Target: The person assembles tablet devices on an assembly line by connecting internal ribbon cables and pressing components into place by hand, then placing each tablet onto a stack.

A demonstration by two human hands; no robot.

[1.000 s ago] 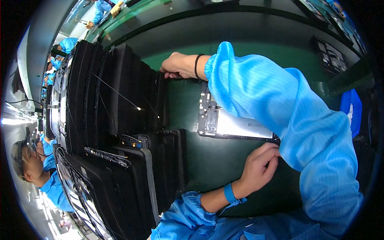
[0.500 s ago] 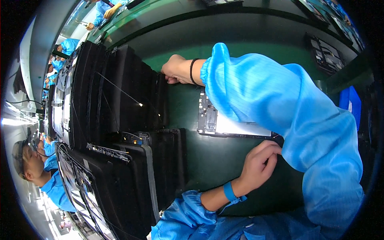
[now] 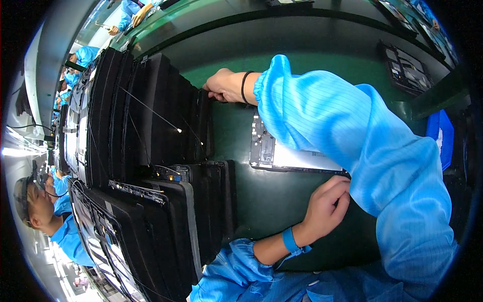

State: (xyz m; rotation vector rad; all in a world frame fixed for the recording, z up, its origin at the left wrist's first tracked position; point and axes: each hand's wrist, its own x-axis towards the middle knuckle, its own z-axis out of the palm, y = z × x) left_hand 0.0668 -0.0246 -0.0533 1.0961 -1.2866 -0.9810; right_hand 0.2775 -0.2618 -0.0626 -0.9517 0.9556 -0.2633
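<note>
On the green tabletop (image 3: 266, 211), the flat device (image 3: 297, 159) lies partly behind the right sleeve (image 3: 322, 110). Right hand (image 3: 221, 85), fingers curled, is at the black panels (image 3: 163, 110); left hand (image 3: 328, 209), loosely bunched, is by the device's near edge. What either grips, I can't tell. Blue-clad workers (image 3: 73, 241) line the room's left.

hands (image 3: 324, 206): 2 | wristbands (image 3: 289, 241): 2 | blue bin (image 3: 448, 138): 1 | black-panel stacks (image 3: 153, 108): seemingly 2, partly dark

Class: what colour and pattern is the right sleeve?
The sleeve is blue with thin darker stripes, clearest in the head view.
</note>
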